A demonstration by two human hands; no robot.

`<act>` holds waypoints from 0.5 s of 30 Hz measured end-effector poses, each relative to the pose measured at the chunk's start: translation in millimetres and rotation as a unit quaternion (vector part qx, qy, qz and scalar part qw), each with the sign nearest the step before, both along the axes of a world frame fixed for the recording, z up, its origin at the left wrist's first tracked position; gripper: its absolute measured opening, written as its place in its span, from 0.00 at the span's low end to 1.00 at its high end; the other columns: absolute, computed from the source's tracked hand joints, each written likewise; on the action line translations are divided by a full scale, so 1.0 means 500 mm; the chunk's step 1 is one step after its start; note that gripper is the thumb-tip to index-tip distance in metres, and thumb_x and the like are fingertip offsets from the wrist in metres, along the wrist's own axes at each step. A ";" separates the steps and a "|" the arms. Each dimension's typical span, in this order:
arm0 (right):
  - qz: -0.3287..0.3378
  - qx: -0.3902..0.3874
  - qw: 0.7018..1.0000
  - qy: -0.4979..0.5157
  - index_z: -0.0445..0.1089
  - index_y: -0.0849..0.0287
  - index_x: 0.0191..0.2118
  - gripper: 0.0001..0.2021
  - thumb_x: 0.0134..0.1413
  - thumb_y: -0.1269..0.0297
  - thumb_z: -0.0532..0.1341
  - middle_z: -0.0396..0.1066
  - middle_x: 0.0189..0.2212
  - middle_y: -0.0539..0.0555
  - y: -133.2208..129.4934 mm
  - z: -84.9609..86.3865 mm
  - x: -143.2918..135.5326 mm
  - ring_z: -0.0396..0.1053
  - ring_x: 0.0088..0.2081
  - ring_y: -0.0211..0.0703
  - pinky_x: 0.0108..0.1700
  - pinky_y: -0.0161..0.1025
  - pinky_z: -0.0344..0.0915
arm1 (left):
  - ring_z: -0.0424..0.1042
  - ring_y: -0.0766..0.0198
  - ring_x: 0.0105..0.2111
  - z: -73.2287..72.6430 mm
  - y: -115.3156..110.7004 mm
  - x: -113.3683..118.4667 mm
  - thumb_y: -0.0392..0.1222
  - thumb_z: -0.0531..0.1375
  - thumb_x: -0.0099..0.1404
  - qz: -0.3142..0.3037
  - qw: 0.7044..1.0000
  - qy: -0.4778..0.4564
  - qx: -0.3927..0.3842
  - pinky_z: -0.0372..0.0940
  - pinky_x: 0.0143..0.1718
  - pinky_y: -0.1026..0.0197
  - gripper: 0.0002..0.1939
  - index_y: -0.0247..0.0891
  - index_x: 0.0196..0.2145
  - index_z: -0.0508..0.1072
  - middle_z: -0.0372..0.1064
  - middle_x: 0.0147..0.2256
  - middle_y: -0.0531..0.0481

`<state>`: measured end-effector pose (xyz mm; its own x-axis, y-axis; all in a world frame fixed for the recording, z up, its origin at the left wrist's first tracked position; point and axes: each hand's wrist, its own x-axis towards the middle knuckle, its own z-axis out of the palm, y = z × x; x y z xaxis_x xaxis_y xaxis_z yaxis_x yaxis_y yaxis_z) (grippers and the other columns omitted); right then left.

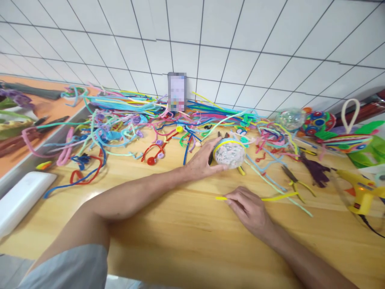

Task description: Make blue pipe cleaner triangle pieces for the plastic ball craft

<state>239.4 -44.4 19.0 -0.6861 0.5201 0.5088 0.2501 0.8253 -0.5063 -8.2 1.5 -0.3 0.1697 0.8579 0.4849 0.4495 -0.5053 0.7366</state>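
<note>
My left hand [203, 159] reaches out over the table and is closed around the side of a clear, speckled ball [230, 155]. A yellow band [230, 141] runs over the top of that ball. Nearer to me, my right hand [247, 208] pinches a yellow pipe cleaner [279, 197] between thumb and fingers. A short end of it sticks out to the left, and the longer part passes behind the hand to the right. Dark tool handles show in part behind the ball.
Bundles of coloured pipe cleaners [126, 105] lie along the tiled wall, with a phone [177, 91] propped among them. To the right are pliers [296, 182], a yellow glue gun [359, 190] with a cord, another clear ball [291, 119] and a colourful ball [319, 122]. A white box [27, 200] stands left.
</note>
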 end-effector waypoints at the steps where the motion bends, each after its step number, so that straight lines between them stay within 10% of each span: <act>1: 0.002 0.002 1.000 -0.001 0.72 0.51 0.43 0.06 0.69 0.72 0.61 0.77 0.28 0.49 0.000 0.001 0.000 0.74 0.29 0.43 0.32 0.40 0.71 | 0.60 0.39 0.71 0.002 -0.003 0.000 0.66 0.67 0.64 0.004 1.000 0.003 0.011 0.58 0.71 0.33 0.50 0.40 0.73 0.54 0.59 0.70 0.31; 15: 0.008 0.044 0.999 -0.023 0.72 0.55 0.53 0.11 0.70 0.72 0.59 0.80 0.40 0.54 0.012 -0.020 0.013 0.77 0.41 0.45 0.44 0.42 0.73 | 0.58 0.42 0.71 0.009 0.001 -0.007 0.63 0.60 0.71 0.101 0.987 0.069 0.109 0.57 0.71 0.36 0.43 0.42 0.73 0.50 0.59 0.69 0.30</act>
